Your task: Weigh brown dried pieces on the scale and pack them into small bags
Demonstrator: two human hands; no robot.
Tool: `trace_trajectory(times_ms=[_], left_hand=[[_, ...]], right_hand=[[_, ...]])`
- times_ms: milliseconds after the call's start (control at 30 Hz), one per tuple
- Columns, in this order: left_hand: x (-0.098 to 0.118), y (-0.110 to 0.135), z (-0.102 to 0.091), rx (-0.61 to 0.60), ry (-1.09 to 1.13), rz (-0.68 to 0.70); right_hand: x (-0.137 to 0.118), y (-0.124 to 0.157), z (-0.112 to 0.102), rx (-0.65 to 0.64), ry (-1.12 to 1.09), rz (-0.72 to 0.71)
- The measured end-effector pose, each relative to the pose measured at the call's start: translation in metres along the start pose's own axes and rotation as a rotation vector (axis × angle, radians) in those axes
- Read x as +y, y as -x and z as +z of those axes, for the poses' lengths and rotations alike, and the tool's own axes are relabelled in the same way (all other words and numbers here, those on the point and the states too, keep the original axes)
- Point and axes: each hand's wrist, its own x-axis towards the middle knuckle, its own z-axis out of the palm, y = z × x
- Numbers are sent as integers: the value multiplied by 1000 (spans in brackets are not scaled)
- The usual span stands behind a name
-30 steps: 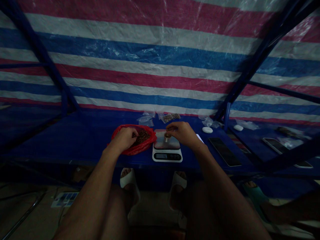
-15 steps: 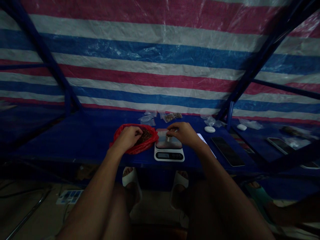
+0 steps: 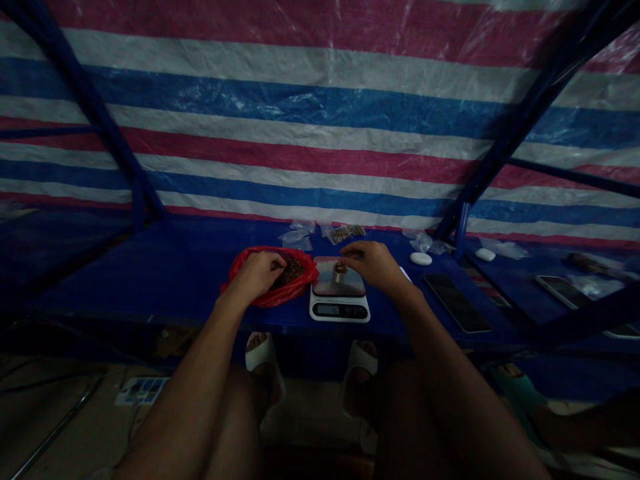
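A white digital scale [image 3: 340, 309] with a steel pan stands on the blue shelf [image 3: 175, 280], and a small round cup [image 3: 340, 269] sits on the pan. My right hand [image 3: 373, 264] hovers just right of the cup, its fingers pinched near the cup's rim; whether they hold anything is too dark to tell. My left hand [image 3: 257, 273] rests in a red plastic bag [image 3: 295, 288] of brown pieces, fingers curled into the contents.
Small clear bags [image 3: 296, 237] lie behind the scale, one filled with brown pieces [image 3: 345, 233]. A dark phone [image 3: 456, 301] and a white oval object [image 3: 421, 258] lie to the right. Blue frame posts rise at both sides. Another person's foot [image 3: 515, 390] is at lower right.
My right hand has drawn back slightly to the right, uncovering the cup on the scale. The left hand stays in the red bag. The view shifted a little.
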Motion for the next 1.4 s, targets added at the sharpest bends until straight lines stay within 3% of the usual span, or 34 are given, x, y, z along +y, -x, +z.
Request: trace_trajectory(times_ms=[400,600,933,1200,1400], left_hand=[[-11,-4,7,0,26,52],[-12,-3,8,3,38,42],[-1,0,2,-9,57,23],[-10,-3,6,3,107,53],[-9,-3,6,9,126,62]], right_hand=[[0,-1,4,12,-8,64],[-3,1,0,88,-14,72],[-7,1,2,2,56,-94],[3,3,3,-72,96,-129],[2,3,0,26,35,-177]])
